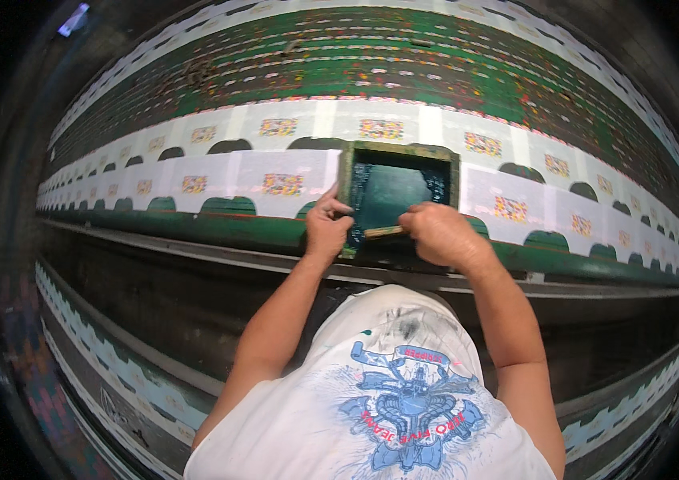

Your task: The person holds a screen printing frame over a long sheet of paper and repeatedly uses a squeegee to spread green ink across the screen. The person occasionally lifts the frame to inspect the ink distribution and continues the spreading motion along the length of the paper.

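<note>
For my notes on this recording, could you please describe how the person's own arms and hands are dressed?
Both forearms are bare, and the left hand and right hand wear no gloves. No watch or rings show. The white T-shirt has a blue printed graphic and dark smudges.

one screen frame (398,150); one squeegee (383,232); two hands (327,228)

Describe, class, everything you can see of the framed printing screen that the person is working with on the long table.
The printing screen is a small rectangular frame, seemingly wood, stained green, with dark teal mesh smeared with ink. It lies flat on a white fabric piece at the near edge of the long table. The left hand grips its left side; the right hand holds a wooden-handled squeegee at its near end.
</note>
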`<state>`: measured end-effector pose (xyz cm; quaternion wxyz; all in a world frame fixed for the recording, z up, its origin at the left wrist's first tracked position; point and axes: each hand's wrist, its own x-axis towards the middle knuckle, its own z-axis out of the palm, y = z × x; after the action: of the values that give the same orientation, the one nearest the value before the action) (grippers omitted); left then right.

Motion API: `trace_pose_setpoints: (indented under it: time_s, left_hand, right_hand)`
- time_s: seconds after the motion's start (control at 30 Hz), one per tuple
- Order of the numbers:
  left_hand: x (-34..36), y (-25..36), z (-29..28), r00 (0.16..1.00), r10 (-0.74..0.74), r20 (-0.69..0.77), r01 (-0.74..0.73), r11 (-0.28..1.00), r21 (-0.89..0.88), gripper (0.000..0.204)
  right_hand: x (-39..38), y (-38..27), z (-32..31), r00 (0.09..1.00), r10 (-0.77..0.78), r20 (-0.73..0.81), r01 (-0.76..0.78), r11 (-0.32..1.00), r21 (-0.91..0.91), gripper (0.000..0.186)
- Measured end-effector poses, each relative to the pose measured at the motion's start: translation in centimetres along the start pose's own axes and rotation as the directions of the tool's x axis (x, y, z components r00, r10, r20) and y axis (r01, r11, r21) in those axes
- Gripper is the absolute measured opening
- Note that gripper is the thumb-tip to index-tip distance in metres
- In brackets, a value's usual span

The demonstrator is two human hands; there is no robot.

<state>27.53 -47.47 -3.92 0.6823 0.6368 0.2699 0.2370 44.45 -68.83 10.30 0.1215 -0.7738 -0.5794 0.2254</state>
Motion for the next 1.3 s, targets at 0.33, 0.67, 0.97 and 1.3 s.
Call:
trace_pose_setpoints:
  time_s: [0.33, 0.67, 0.97, 1.3]
  left_hand:
    - [0.1, -1.9, 0.2, 0.981, 0.184, -0.063, -0.164, 0.956, 0.241, 0.012]
    - [-0.3, -0.6, 0.4, 0.978, 0.204, -0.032, -0.185, 0.933, 0.309, 0.012]
    - [-0.2, -0.7, 0.0, 0.977, 0.215, 0.002, -0.204, 0.926, 0.317, 0.016]
    - [-0.4, 0.3, 0.0, 0.977, 0.214, 0.017, -0.210, 0.939, 0.273, 0.015]
  right_hand:
    - [5.3, 3.9, -1.5, 0.962, 0.092, -0.258, -0.102, 0.994, -0.025, 0.036]
    - [6.8, 4.0, -0.6, 0.935, 0.202, -0.292, -0.216, 0.976, -0.019, 0.048]
    - [5.4, 2.8, 1.3, 0.933, 0.121, -0.339, -0.151, 0.986, -0.065, 0.051]
    - [-0.1, -3.8, 4.6, 0.937, 0.071, -0.342, -0.106, 0.991, -0.084, 0.048]
